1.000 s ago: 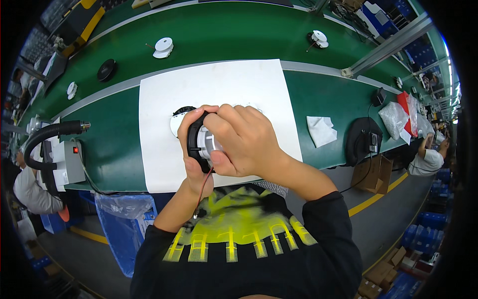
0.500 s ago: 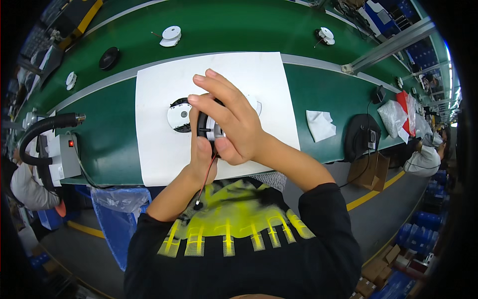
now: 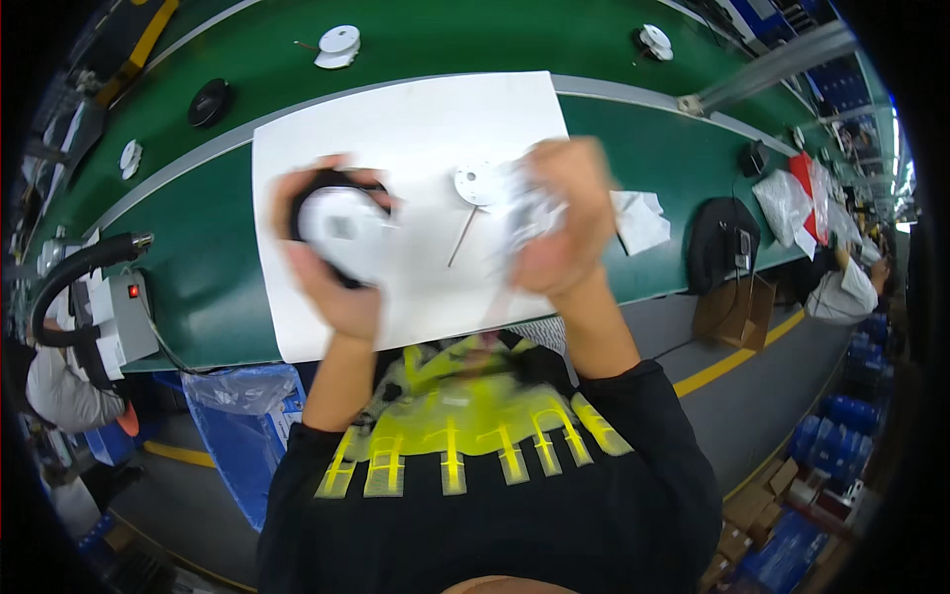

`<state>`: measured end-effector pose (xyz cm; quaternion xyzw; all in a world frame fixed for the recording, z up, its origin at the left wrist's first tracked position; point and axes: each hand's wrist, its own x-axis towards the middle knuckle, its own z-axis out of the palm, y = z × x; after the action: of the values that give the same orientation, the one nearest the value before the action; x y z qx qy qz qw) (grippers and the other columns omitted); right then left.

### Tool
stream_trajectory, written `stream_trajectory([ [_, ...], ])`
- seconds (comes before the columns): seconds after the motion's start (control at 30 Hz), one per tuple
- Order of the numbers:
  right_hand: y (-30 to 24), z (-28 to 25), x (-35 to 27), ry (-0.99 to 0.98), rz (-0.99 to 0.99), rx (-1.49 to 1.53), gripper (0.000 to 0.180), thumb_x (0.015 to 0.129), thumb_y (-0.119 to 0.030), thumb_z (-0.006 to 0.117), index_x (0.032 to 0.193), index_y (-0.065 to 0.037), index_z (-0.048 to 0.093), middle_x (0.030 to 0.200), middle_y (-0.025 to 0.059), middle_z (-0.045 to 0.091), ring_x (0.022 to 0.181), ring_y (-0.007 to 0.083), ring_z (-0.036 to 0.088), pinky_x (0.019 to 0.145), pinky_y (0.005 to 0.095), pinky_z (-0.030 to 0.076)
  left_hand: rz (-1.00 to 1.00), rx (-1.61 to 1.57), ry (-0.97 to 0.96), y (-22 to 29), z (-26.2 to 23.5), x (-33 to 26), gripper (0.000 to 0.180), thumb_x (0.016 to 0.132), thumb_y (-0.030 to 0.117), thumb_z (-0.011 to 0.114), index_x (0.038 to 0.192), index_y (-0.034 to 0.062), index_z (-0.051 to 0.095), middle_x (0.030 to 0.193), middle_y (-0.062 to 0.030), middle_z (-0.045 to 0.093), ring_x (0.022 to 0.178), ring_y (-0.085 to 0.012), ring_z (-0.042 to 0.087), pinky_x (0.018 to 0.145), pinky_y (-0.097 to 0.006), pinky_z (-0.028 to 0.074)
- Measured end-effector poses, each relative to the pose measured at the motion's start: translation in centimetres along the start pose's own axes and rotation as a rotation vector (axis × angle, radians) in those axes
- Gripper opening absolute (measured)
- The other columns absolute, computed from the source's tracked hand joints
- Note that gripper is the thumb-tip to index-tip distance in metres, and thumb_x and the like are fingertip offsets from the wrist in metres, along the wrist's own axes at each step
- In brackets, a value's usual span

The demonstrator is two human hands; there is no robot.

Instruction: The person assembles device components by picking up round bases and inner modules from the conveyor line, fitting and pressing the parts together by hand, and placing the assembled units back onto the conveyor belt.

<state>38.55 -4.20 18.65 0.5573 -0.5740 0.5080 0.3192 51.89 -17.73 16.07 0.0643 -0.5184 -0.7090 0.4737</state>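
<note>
My left hand [image 3: 341,302] is wrapped round a white disc with a black rim [image 3: 344,233], above the left side of a white sheet [image 3: 421,287]. Over the sheet's right side, my right hand [image 3: 579,203] is closed on a white part [image 3: 531,213], too smeared by motion to show its kind. A blurred reddish strand, like a wire, hangs below that part. Between my hands lies a small white disc with holes [image 3: 479,185], and a thin dark stick-like piece [image 3: 462,238] reaches down from beside it.
Several discs stand on the green belt beyond, among them a white one [image 3: 338,45] and a black one [image 3: 209,102]. A white cloth [image 3: 641,220] lies right of the sheet. At left is a grey box with a black flexible arm [image 3: 89,267]; a blue bin [image 3: 233,445] stands below.
My hands have parted. The left has taken hold of the black-rimmed white disc that lay on the sheet; the right has swung right with a white part. The small holed disc is now uncovered.
</note>
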Motion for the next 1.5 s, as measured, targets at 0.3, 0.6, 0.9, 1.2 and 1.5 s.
stream_trajectory([
  [0.3, -2.6, 0.0, -1.6, -0.177, 0.464, 0.471, 0.057, 0.096, -0.053, 0.042, 0.118, -0.001, 0.050, 0.091, 0.0130, 0.057, 0.068, 0.0170, 0.052, 0.059, 0.0304, 0.043, -0.699, -1.012, 0.028, 2.2, -2.4, -0.5, 0.068, 0.094, 0.059, 0.040, 0.153, 0.0269, 0.029, 0.150, -0.0310, 0.032, 0.132, -0.0594, 0.036, 0.088, -0.073, 0.048],
  [0.6, -5.4, 3.1, -0.9, -0.249, 0.179, 0.076, 0.053, 0.066, -0.036, 0.071, 0.110, -0.011, 0.057, 0.101, 0.0115, 0.058, 0.068, 0.0268, 0.055, 0.057, 0.0367, 0.046, -0.463, -0.142, -0.078, 3.5, 0.5, -2.7, 0.070, 0.097, 0.058, 0.030, 0.141, 0.0040, 0.039, 0.127, -0.0233, 0.055, 0.117, -0.0278, 0.056, 0.102, -0.040, 0.043],
  [0.9, -5.6, 3.1, -1.1, -0.276, 0.106, 0.029, 0.048, 0.088, -0.047, 0.058, 0.112, -0.004, 0.056, 0.091, 0.0157, 0.058, 0.067, 0.0297, 0.056, 0.057, 0.0377, 0.046, -0.339, 0.048, -0.219, 3.9, 0.8, -3.1, 0.083, 0.093, 0.066, 0.037, 0.143, 0.0003, 0.036, 0.132, -0.0194, 0.048, 0.117, -0.0246, 0.052, 0.100, -0.037, 0.041],
  [1.2, -5.2, 3.5, -1.3, -0.228, 0.105, 0.019, 0.039, 0.086, -0.046, 0.057, 0.106, -0.013, 0.056, 0.086, 0.0084, 0.053, 0.062, 0.0239, 0.047, 0.054, 0.0353, 0.039, -0.334, 0.089, -0.258, 3.8, 1.2, -3.0, 0.085, 0.093, 0.067, 0.036, 0.145, 0.0001, 0.032, 0.129, -0.0182, 0.048, 0.116, -0.0248, 0.052, 0.100, -0.038, 0.042],
  [1.5, -4.6, 2.5, -0.7, -0.295, 0.027, -0.020, 0.041, 0.079, -0.043, 0.061, 0.107, -0.014, 0.057, 0.086, 0.0068, 0.052, 0.064, 0.0226, 0.047, 0.053, 0.0340, 0.039, -0.337, 0.159, -0.363, 4.0, 0.9, -2.5, 0.086, 0.094, 0.068, 0.033, 0.144, -0.0021, 0.034, 0.126, -0.0159, 0.050, 0.114, -0.0235, 0.052, 0.098, -0.036, 0.042],
])
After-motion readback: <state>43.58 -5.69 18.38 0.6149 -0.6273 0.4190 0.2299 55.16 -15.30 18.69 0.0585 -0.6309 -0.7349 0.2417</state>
